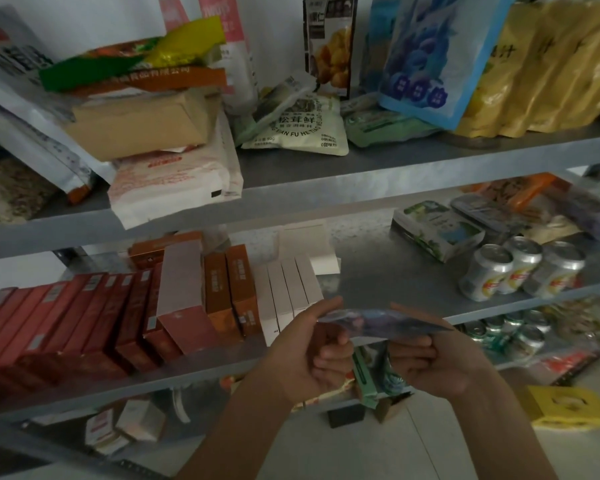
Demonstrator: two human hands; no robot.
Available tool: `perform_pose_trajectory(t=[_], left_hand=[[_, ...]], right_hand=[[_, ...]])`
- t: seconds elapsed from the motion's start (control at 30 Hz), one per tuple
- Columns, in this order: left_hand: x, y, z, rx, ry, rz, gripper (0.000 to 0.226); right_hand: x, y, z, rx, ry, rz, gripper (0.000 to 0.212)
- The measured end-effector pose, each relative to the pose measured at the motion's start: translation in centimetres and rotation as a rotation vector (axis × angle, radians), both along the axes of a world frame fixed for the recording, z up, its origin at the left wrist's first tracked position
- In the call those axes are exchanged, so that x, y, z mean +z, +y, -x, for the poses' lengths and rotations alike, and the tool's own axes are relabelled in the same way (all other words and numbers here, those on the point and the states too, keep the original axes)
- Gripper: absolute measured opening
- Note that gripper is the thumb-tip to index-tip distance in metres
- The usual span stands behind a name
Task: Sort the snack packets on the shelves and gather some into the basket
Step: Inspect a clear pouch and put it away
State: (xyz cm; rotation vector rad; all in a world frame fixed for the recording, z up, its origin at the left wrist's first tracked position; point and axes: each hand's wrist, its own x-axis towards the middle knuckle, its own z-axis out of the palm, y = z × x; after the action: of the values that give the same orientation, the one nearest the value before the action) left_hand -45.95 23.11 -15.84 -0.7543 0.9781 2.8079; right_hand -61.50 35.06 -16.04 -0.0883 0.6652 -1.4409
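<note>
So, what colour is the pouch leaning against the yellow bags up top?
The pouch is light blue with darker blue berries, clearest in the head view.

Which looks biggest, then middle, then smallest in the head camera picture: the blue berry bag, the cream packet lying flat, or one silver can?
1. blue berry bag
2. cream packet
3. silver can
They sit on different shelves, so their real sizes are unsure.
</note>
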Motion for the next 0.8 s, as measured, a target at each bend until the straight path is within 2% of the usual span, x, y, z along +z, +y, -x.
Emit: perform_pose_trajectory(t=[0.1, 0.2, 0.27, 0.33, 0.5, 0.6, 0.7, 0.8], left_hand=[[0.1, -0.3, 0.0, -0.018, 0.045, -0.042, 0.027], [0.1, -0.5, 0.1, -0.040, 0.098, -0.076, 0.018], [0.1, -0.5, 0.2, -0.041, 0.134, -0.088, 0.013], [0.2, -0.3, 0.5, -0.036, 0.175, -0.091, 0.016], [0.4, 0.1, 0.7, -0.022, 0.249, -0.074, 0.020], [0.8, 0.4, 0.9, 0.032, 0.233, -0.043, 0.009], [1.2, 0.2, 0.9, 0.065, 0.268, -0.009, 0.012], [1.1, 0.0, 1.1, 0.102, 0.277, -0.001, 0.017]], right_hand=[[-0.6, -0.1, 0.3, 0.052, -0.038, 0.038, 0.041], [-1.9, -0.3, 0.9, 0.173, -0.061, 0.155, 0.011], [-2.4, -0.3, 1.1, 0.180, -0.063, 0.148, 0.016], [-2.7, -0.2, 1.2, 0.184, -0.083, 0.115, 0.014], [-2.9, -0.1, 0.6, 0.156, -0.130, 0.101, 0.039], [-3.1, -0.5, 0.4, 0.228, -0.058, 0.178, 0.038], [-3.1, -0.9, 0.4, 0.293, -0.065, 0.274, 0.039], [-2.2, -1.1, 0.3, 0.255, -0.035, 0.307, 0.032]])
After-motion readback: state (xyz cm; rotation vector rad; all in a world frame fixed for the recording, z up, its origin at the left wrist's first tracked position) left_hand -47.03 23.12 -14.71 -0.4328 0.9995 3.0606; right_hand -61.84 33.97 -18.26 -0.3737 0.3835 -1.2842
